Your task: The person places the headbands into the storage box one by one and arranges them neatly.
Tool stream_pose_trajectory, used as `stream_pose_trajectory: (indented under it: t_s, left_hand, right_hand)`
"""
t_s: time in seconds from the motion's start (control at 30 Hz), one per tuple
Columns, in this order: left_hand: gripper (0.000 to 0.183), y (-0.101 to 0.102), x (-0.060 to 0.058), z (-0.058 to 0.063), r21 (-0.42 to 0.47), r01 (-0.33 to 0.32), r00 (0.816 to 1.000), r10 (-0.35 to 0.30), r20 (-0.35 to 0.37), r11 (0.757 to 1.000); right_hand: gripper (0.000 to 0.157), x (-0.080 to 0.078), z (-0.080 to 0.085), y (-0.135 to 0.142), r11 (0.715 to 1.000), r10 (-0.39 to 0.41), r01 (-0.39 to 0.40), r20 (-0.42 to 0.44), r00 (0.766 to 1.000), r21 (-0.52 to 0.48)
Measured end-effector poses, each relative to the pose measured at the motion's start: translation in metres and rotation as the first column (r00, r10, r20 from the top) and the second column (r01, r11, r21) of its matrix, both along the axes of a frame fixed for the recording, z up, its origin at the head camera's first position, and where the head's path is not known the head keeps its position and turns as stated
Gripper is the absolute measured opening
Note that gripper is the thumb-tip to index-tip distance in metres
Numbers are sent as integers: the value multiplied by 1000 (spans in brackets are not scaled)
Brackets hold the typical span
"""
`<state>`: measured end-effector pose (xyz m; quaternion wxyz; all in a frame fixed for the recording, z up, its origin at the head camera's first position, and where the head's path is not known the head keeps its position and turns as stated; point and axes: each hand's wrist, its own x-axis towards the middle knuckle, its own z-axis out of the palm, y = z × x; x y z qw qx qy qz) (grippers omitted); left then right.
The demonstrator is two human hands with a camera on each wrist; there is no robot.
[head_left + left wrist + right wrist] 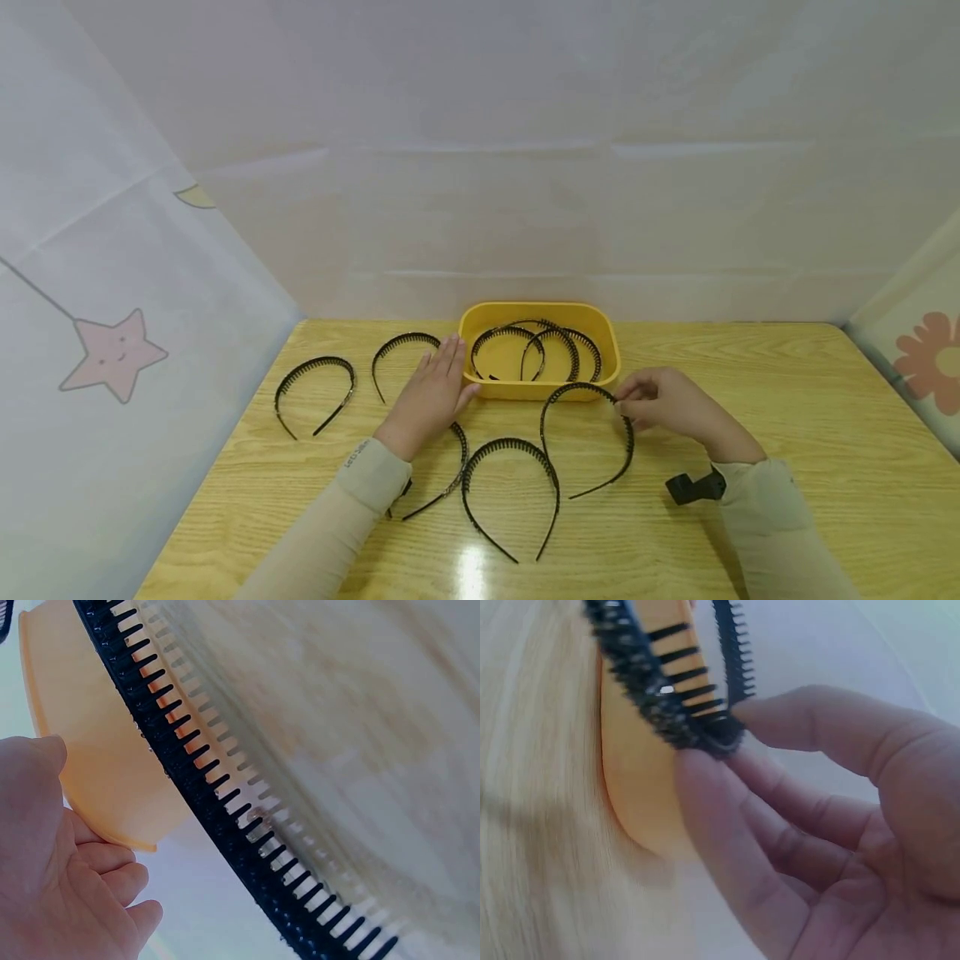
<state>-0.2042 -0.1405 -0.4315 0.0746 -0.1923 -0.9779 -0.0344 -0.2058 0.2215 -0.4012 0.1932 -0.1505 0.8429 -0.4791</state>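
Note:
My right hand point(667, 408) pinches the side of a black toothed headband point(576, 387) between thumb and fingers, just in front of a yellow box point(517, 390). In the right wrist view the beaded outside of this headband point(630, 667) shows at the fingertips, and the box stands behind it. With fingers extended, my left hand point(427, 400) rests against the box's left side, its thumb near the front corner. Inside the box lie several black headbands point(506, 331). A toothed headband point(187, 776) crosses the left wrist view, close to the camera.
On the wooden table point(750, 400), one headband point(510, 442) lies front centre and another point(463, 454) partly under my left forearm. Farther left are a headband point(315, 362) and one point(405, 337) partly hidden by my left hand. A pale sheet point(562, 208) hangs behind the table.

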Motion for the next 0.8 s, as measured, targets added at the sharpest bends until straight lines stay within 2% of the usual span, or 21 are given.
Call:
stream_pose_trajectory:
  t_s: [0.27, 0.4, 0.8]
  left_hand:
    - [72, 0, 0, -1, 5, -3, 1000, 3, 19, 1000]
    - [72, -1, 0, 0, 11, 2, 1000, -2, 14, 1000]
    - [72, 0, 0, 1, 9, 9, 1000, -9, 4, 1000]
  right_hand:
    - [41, 1, 1, -6, 988, -114, 117, 38, 993, -99]
    - [42, 1, 3, -9, 976, -165, 170, 48, 985, -135]
    - [53, -3, 5, -16, 911, -321, 330, 76, 944, -248]
